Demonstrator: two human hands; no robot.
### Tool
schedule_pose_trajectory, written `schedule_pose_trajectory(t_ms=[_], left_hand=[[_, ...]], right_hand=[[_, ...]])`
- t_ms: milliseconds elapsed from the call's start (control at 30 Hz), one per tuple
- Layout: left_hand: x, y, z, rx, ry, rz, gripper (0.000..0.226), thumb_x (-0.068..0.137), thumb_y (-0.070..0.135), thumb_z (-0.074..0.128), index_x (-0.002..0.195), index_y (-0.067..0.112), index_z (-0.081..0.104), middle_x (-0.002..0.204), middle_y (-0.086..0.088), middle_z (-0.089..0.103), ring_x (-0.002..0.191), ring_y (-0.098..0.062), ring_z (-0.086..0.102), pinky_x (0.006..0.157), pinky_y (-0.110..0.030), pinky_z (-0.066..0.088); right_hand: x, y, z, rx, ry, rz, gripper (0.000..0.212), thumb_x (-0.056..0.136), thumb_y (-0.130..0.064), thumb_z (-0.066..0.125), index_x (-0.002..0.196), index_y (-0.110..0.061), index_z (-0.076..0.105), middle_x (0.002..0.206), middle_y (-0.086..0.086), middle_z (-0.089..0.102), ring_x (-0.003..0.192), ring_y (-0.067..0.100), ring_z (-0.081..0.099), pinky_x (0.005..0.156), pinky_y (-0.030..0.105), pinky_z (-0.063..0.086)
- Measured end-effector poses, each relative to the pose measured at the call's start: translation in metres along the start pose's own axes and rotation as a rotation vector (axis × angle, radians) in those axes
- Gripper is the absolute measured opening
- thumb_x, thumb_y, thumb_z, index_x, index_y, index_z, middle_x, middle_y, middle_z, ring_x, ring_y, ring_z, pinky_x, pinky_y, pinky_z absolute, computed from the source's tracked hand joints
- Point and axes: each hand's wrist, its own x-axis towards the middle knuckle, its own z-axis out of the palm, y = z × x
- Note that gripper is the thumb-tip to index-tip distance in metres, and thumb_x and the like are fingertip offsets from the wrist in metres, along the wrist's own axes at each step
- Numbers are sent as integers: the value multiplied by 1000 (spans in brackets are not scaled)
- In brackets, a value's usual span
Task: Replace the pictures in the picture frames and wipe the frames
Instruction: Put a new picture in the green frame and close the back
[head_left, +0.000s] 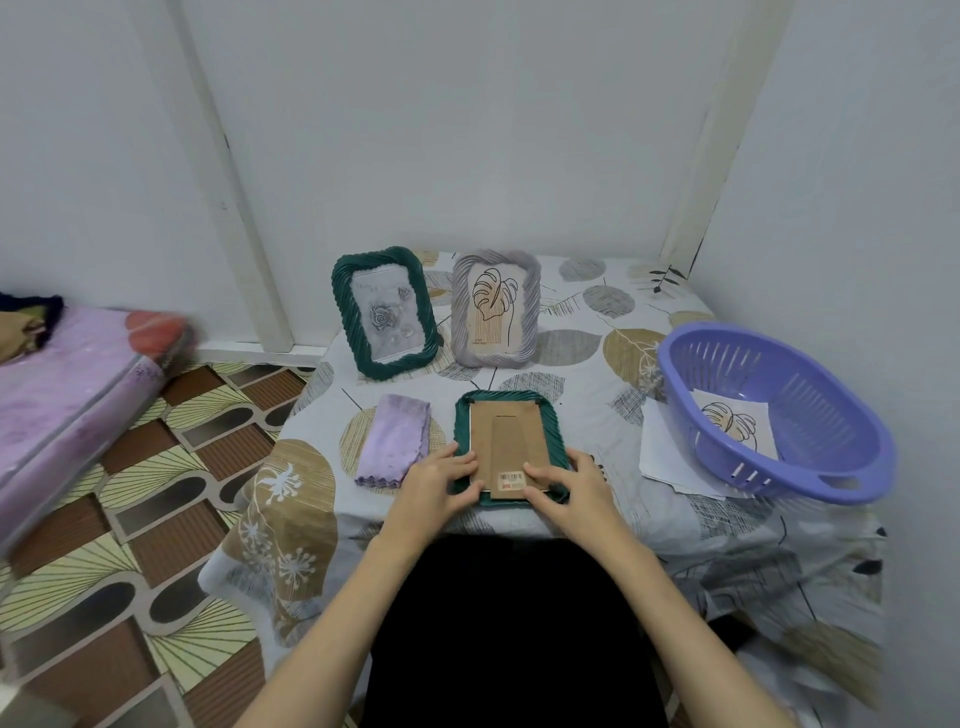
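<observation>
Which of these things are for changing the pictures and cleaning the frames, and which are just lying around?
For the job: face-down green frame, standing green frame, grey frame, purple cloth, leaf picture in purple basket, loose papers.

Lying around: mattress.

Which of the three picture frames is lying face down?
The green frame nearest the person, under both hands, shows its cardboard back. The other green frame and the grey frame stand upright behind it.

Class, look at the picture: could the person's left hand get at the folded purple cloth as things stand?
Probably yes. The purple cloth lies flat on the table just left of the face-down green frame, beside the left hand, with nothing between them or on top of it.
</observation>
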Motion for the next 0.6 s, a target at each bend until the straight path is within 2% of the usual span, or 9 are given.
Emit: schedule_pose_trajectory(t_ms=[167, 233, 333, 400, 433, 467, 500, 533, 600], left_hand=[[1, 5, 0, -33, 6, -45, 33, 81, 17, 67, 111, 2, 66, 121, -9, 64, 125, -19, 50, 106, -19, 31], [3, 11, -1, -62, 29, -131, 33, 83, 15, 64, 113, 1, 63, 124, -10, 58, 121, -19, 50, 106, -21, 32], [12, 18, 1, -194, -21, -339, 47, 89, 22, 56, 131, 4, 46, 136, -10, 47, 127, -23, 43, 108, -30, 30], [19, 27, -2, -471, -45, -513, 51, 88, 33, 55, 130, 5, 46, 132, -10, 50, 122, -24, 48, 103, -35, 38], [23, 32, -7, -673, -11, -614, 46, 85, 39, 56, 118, 7, 52, 120, -10, 56, 108, -24, 55, 92, -34, 44], [26, 36, -14, -868, 31, -706, 39, 84, 44, 55, 104, 10, 55, 105, -10, 60, 90, -23, 57, 76, -32, 45], [29, 39, -20, -1030, 58, -782, 34, 87, 44, 51, 98, 11, 53, 94, -9, 60, 77, -21, 55, 65, -30, 42], [31, 39, -25, -1163, 61, -835, 33, 93, 43, 45, 102, 11, 49, 90, -8, 59, 74, -21, 54, 63, -31, 41], [34, 34, -29, -1346, 55, -863, 39, 96, 43, 36, 116, 10, 42, 99, -10, 57, 82, -26, 57, 72, -38, 46]], right_hand=[[-1, -2, -2, 2, -3, 7, 33, 81, -33, 68, 113, -29, 65, 142, 14, 36, 133, 28, 33, 111, 39, 29], [0, -3, -3, 10, -23, 21, 34, 81, -32, 67, 115, -29, 64, 142, 13, 34, 134, 27, 31, 112, 38, 27], [1, -2, -3, 0, -46, 14, 37, 82, -35, 65, 119, -29, 61, 143, 14, 31, 135, 28, 28, 113, 39, 25], [-1, -3, -3, -43, -34, -4, 47, 77, -51, 64, 119, -32, 60, 145, 15, 28, 136, 28, 25, 113, 39, 25], [-1, -5, -3, -115, -25, -23, 60, 70, -65, 59, 121, -35, 58, 147, 14, 25, 136, 28, 23, 112, 39, 25], [-1, -9, -2, -223, -6, -57, 75, 61, -77, 50, 125, -37, 53, 149, 12, 22, 136, 28, 22, 112, 41, 25], [-2, -13, -1, -333, 26, -110, 87, 55, -82, 42, 130, -39, 46, 150, 9, 22, 135, 29, 24, 110, 42, 26], [-1, -17, 1, -407, 59, -177, 93, 53, -83, 39, 135, -39, 39, 149, 7, 27, 131, 28, 31, 106, 43, 30], [1, -27, 5, -460, 133, -327, 86, 62, -73, 43, 139, -38, 32, 134, 3, 49, 112, 27, 51, 89, 40, 44]])
